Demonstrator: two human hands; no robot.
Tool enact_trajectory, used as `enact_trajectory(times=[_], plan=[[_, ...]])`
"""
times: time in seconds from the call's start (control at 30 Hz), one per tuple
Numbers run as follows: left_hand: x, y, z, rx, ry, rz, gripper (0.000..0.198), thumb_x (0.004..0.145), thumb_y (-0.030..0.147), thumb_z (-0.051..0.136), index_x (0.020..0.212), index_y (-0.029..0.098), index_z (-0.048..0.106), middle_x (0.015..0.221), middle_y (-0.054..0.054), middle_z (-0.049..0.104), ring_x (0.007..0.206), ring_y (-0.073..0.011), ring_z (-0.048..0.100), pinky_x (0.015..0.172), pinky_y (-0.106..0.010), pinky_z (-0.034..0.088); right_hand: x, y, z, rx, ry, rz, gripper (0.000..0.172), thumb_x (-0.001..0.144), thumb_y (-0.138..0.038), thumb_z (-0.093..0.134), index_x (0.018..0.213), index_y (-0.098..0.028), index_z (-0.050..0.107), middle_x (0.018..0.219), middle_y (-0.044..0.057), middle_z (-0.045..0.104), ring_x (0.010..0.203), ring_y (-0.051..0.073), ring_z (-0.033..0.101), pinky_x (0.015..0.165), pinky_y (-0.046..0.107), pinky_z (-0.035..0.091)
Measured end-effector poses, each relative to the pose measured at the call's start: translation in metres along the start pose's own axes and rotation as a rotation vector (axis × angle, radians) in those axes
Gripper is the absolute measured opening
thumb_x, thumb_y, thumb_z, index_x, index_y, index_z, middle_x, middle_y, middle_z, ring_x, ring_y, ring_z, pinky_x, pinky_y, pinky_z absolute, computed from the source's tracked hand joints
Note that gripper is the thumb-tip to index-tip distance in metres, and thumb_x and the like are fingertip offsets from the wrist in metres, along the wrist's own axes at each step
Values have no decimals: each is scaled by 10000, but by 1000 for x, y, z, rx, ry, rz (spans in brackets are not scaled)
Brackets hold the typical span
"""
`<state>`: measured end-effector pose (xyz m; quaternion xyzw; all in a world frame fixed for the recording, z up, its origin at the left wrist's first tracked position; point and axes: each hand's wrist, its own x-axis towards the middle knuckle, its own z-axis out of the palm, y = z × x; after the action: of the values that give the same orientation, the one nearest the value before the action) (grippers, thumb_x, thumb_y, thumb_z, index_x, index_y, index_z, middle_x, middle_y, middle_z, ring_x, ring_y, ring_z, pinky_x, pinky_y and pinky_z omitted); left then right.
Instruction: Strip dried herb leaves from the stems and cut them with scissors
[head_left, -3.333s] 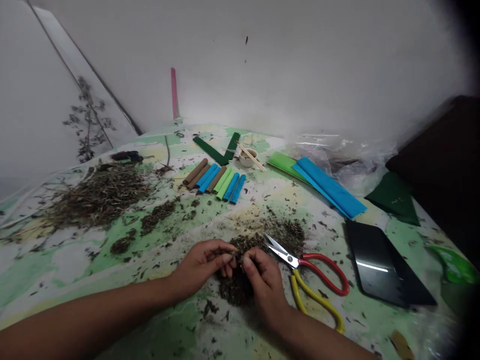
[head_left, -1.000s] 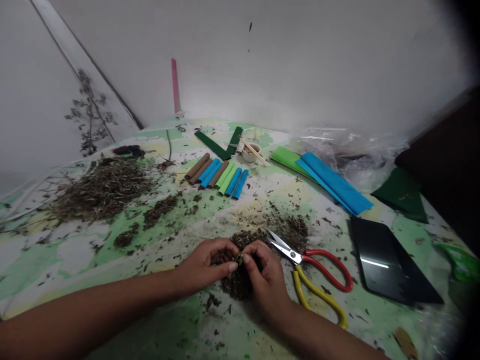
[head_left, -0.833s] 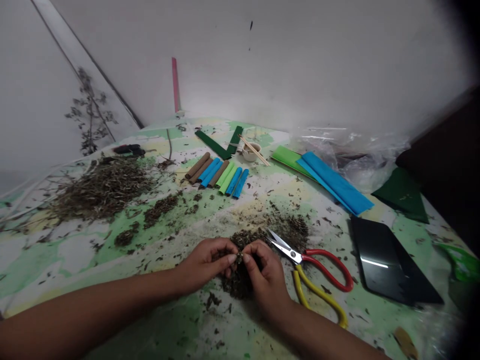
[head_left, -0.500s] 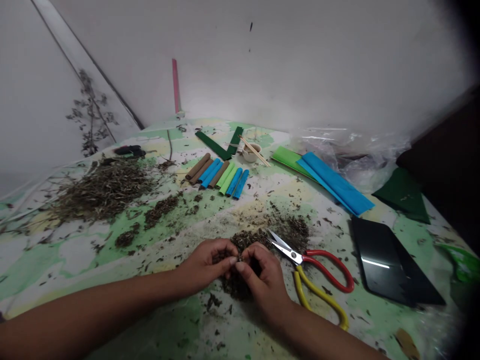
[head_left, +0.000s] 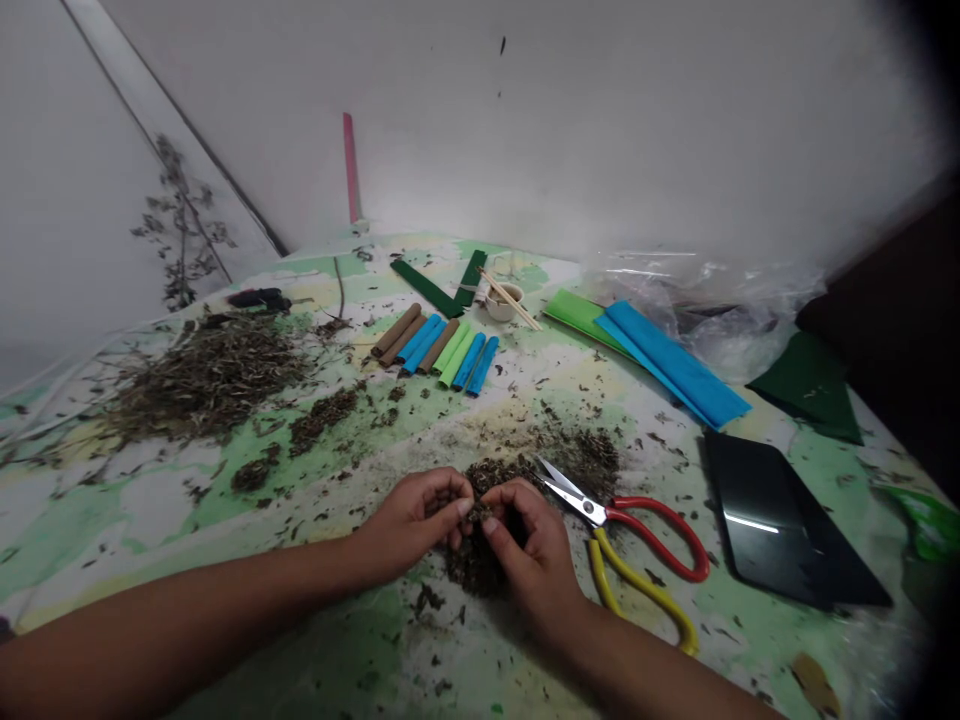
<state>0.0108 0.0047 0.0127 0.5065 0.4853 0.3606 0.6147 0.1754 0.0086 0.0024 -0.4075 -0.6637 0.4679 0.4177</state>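
My left hand (head_left: 429,510) and my right hand (head_left: 531,540) meet over a heap of dried, crumbled leaves (head_left: 487,578). Thumbs and fingertips of both pinch a small bit of dried leaf (head_left: 478,511) between them. More of the heap spreads behind the fingers. Scissors (head_left: 585,503) with one red and one yellow handle lie partly open just right of my right hand, their tips against the crumbled leaves. Beyond the hands, a row of several short rolled tubes (head_left: 435,347) in brown, blue and light green lies on the patterned cloth (head_left: 330,610).
A pile of dried stems (head_left: 217,380) lies at the left, with smaller crumbs nearby. Behind the tubes stand dark green strips (head_left: 427,288) and a small cup (head_left: 501,309) with sticks across it. To the right are blue paper (head_left: 667,360), a black tablet-like slab (head_left: 757,510) and clear plastic (head_left: 712,320).
My fingertips have parted slightly, and the bit of dried leaf between them now shows more. My right hand has shifted a little to the right. The things on the table stay put.
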Motion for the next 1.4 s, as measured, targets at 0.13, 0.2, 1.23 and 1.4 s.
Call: enact_trajectory(times=[0.13,0.2,1.23,1.4], plan=[[0,0,0,14,-2,7,273,754,417,598,754,156,516,605,46,502,491,-78,501,488,-209,406,0,-3,0,-17,-4,-1,101,763,-282,570,755,-180,575,716,1,509,666,139,481,581,247,367],[0,0,0,3,-13,6,276,749,416,605,755,154,517,602,48,502,488,-76,499,485,-207,402,0,-3,0,-27,-3,1,117,777,-271,561,700,-183,565,683,-5,507,650,134,477,579,243,364],[-2,-4,-3,-15,-102,32,145,752,270,611,785,153,532,646,35,541,559,-88,527,539,-207,428,0,1,-2,34,-36,13,205,829,-289,481,654,-182,482,668,-11,459,652,131,439,590,252,325],[-2,-2,-3,-43,-101,30,170,746,289,615,782,154,517,651,35,535,555,-88,524,532,-207,426,-1,1,-3,33,-25,13,264,852,-320,435,622,-191,424,639,-19,416,621,128,411,566,256,304]])
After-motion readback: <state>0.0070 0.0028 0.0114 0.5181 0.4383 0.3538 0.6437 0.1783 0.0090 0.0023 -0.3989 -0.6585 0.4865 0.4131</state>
